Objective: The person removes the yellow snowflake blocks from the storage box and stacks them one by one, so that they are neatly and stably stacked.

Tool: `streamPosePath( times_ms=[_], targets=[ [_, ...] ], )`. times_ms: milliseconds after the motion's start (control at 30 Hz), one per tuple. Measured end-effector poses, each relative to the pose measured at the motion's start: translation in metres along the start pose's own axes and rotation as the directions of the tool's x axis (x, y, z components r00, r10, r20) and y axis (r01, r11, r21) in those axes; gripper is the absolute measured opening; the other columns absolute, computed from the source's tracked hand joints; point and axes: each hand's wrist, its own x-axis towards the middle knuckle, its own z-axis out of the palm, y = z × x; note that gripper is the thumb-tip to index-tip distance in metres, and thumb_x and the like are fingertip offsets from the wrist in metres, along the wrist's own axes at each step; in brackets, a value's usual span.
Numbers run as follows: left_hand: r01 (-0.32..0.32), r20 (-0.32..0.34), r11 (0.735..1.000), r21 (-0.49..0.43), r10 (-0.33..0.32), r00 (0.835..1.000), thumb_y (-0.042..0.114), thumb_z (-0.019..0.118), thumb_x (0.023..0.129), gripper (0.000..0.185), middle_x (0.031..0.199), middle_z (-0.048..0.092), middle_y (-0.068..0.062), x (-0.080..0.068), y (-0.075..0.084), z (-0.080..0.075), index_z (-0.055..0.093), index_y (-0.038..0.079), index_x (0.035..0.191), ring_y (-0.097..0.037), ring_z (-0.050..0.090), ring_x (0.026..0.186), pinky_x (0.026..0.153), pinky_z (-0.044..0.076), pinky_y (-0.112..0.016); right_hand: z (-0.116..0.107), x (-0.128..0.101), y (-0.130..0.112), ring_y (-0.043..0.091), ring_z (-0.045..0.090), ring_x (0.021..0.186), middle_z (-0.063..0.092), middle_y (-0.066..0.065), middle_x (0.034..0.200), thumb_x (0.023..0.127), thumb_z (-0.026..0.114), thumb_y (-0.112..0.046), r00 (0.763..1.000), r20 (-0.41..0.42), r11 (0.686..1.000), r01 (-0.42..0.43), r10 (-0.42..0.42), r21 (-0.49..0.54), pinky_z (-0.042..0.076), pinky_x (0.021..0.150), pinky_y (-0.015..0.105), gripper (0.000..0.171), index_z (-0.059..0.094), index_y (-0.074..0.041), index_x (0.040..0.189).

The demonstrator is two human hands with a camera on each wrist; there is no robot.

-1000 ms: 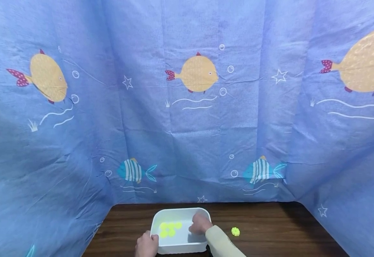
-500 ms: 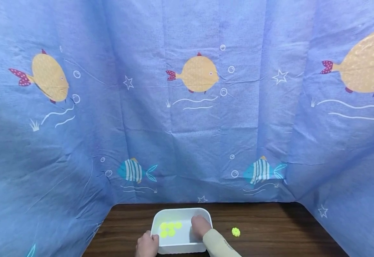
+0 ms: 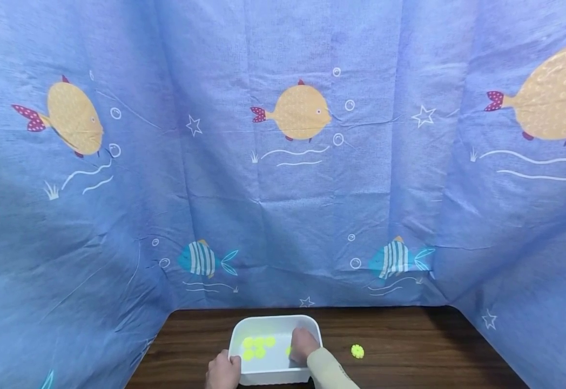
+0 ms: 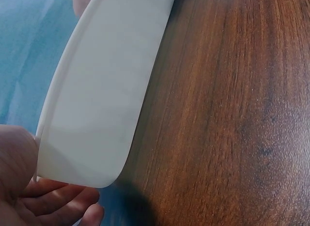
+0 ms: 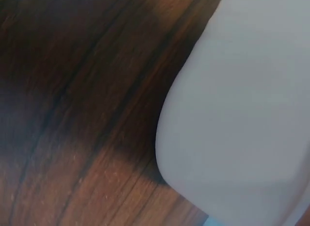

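White tray [image 3: 274, 377] on counter [image 3: 409, 346]. Left hand [image 3: 223, 370] clamped on tray's near-left corner, thumb against fingers. Right hand [image 3: 304, 343] inside tray's right part, yellow piece [image 3: 289, 351] at its edge; can't tell if fingers pinch it, hand blocks them. Yellow cluster [image 3: 260, 342] in tray's left part, loose flower piece [image 3: 357, 351] right of tray. Risk: right wrist catching tray's rim could shift it if left grip slackens. Left wrist view shows fingers outside tray wall, hidden from head; only head shows tray contents.
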Motion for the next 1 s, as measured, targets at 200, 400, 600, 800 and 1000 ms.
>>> streamPosePath(
  times_ms=[200,400,600,800,1000],
  targets=[
    [0.015,0.024,1.0,-0.001,-0.015,1.0,0.018,0.048,0.082,0.029,0.08,0.063,-0.02,-0.003,-0.002,0.0,0.061,-0.004,0.093,-0.031,0.06,0.069,0.063,0.046,-0.046,0.001,-0.006,0.001,0.01,0.041,0.047,0.052,-0.005,0.046,0.052,0.078,-0.003,1.0,0.031,0.997,-0.004,0.001,0.083,0.039,0.049,0.022,0.019,0.06,-0.008,0.05],
    [-0.003,0.016,1.0,0.001,0.003,1.0,0.019,0.047,0.082,0.029,0.078,0.063,-0.02,-0.003,-0.001,-0.001,0.06,-0.005,0.09,-0.03,0.059,0.067,0.062,0.046,-0.046,0.004,-0.003,0.003,0.008,0.043,0.05,0.051,-0.007,0.052,0.052,0.073,0.0,0.999,0.022,0.993,0.037,-0.039,0.111,0.039,0.051,0.022,0.021,0.056,-0.012,0.056],
    [-0.01,0.006,1.0,-0.001,0.01,1.0,0.019,0.046,0.082,0.03,0.078,0.063,-0.021,0.0,0.0,-0.002,0.061,-0.006,0.091,-0.031,0.059,0.067,0.061,0.046,-0.045,0.001,0.002,-0.003,0.009,0.043,0.055,0.051,-0.007,0.057,0.058,0.071,0.001,0.997,0.063,0.976,0.032,-0.046,0.217,0.039,0.055,0.023,0.018,0.058,-0.011,0.062],
    [-0.008,0.007,1.0,0.0,0.008,1.0,0.019,0.047,0.081,0.031,0.08,0.063,-0.022,0.001,-0.002,-0.001,0.061,-0.005,0.093,-0.032,0.06,0.069,0.062,0.046,-0.046,-0.008,-0.003,-0.003,0.002,0.043,0.055,0.053,-0.009,0.058,0.063,0.077,-0.004,0.992,-0.031,0.951,0.128,-0.124,0.282,0.039,0.055,0.02,0.015,0.063,-0.01,0.066],
    [-0.014,-0.003,1.0,0.005,0.014,1.0,0.02,0.048,0.081,0.03,0.081,0.063,-0.023,0.0,-0.003,0.0,0.061,-0.005,0.091,-0.033,0.059,0.068,0.062,0.045,-0.047,-0.032,0.002,0.012,0.002,0.05,0.055,0.06,-0.005,0.063,0.071,0.074,-0.006,0.993,-0.09,0.897,0.104,-0.073,0.43,0.043,0.053,0.021,0.007,0.067,-0.006,0.073]
  ],
)
